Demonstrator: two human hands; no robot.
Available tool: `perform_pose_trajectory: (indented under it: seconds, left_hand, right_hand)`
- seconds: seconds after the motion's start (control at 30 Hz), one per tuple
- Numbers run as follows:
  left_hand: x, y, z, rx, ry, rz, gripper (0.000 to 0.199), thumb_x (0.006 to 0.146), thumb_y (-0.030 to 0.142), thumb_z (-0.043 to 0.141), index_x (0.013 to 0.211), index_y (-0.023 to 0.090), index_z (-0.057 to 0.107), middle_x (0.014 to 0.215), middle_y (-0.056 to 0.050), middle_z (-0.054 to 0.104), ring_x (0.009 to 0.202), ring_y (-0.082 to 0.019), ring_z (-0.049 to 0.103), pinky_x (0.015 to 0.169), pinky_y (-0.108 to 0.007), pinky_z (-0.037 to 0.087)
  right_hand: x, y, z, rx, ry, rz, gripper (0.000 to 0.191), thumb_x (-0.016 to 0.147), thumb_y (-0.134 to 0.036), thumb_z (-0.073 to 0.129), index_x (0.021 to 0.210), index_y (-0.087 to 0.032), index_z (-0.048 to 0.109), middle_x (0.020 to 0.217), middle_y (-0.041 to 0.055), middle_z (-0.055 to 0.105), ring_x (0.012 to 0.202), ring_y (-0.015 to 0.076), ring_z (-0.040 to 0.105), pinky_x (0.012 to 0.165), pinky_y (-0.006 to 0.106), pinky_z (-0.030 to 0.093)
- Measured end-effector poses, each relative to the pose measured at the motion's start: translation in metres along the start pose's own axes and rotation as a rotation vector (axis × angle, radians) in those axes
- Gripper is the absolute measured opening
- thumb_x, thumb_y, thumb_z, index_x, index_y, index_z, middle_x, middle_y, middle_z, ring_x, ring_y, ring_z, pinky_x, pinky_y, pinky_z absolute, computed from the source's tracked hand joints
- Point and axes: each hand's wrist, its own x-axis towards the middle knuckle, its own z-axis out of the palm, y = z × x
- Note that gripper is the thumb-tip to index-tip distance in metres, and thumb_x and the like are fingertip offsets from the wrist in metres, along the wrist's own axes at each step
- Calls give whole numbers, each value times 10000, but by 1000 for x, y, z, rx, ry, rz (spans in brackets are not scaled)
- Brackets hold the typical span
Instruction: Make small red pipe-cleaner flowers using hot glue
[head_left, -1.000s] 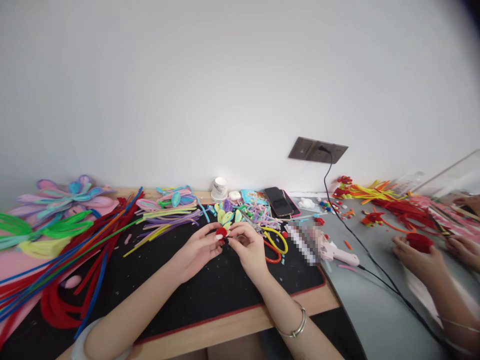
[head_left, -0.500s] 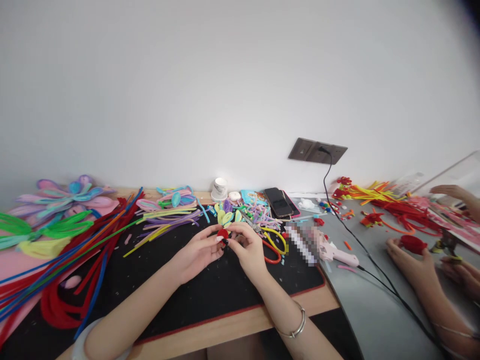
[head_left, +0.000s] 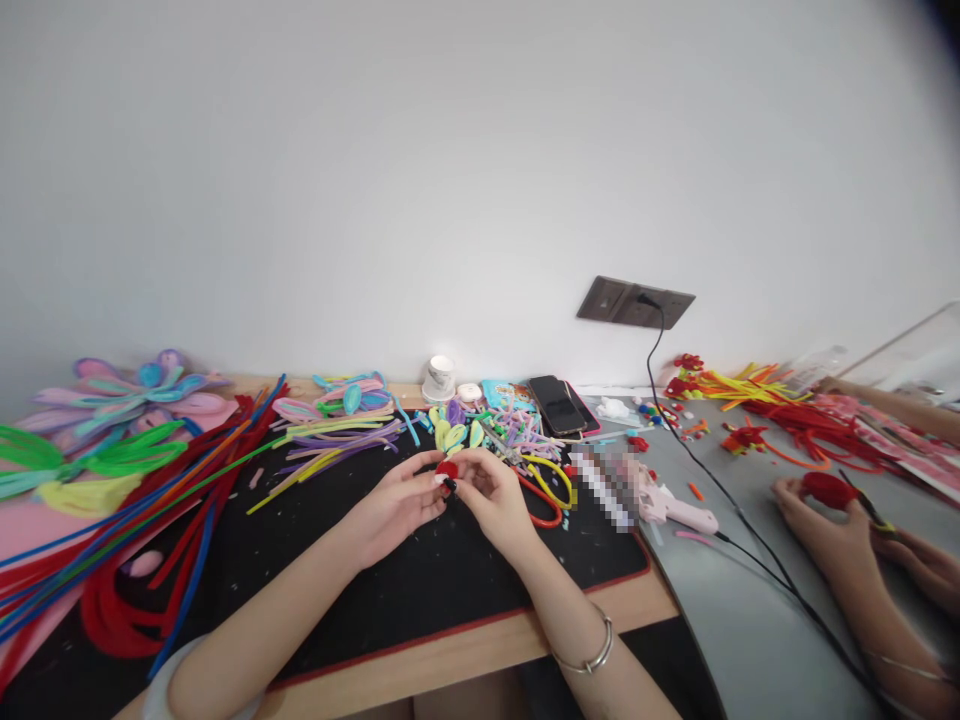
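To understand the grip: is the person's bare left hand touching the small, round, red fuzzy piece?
Touching. The head view shows the left hand with its thumb tip against the red fuzzy piece, without visible gap.

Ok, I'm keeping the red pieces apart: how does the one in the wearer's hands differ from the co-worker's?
The wearer's red piece looks smaller than the co-worker's red piece. The wearer's is over the black mat; the co-worker's is over the gray table. Both are red and held.

Slim silver bangle, pale left cuff, probably fabric
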Motion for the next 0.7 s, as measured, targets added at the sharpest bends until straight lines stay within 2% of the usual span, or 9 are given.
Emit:
perform_pose_trajectory:
  seconds: [0.33, 0.7]
  left_hand:
    - [-3, 0, 1, 55, 1, -62, 284, 729, 97, 702, 982, 186, 608, 851, -46, 683, 744, -114, 644, 706, -235, 472]
    - [0, 1, 0, 107, 2, -42, 338, 709, 98, 721, 1004, 194, 589, 827, -34, 677, 735, -109, 637, 705, -231, 467]
  right_hand:
    - [1, -2, -11, -34, -139, 60, 82, 768, -182, 620, 849, -189, 627, 742, -7, 578, 644, 119, 517, 619, 241, 430]
    - [3, -1, -13, 25, -150, 117, 109, 747, -241, 678, 833, -185, 642, 663, -37, 506, 597, 102, 458, 587, 226, 386]
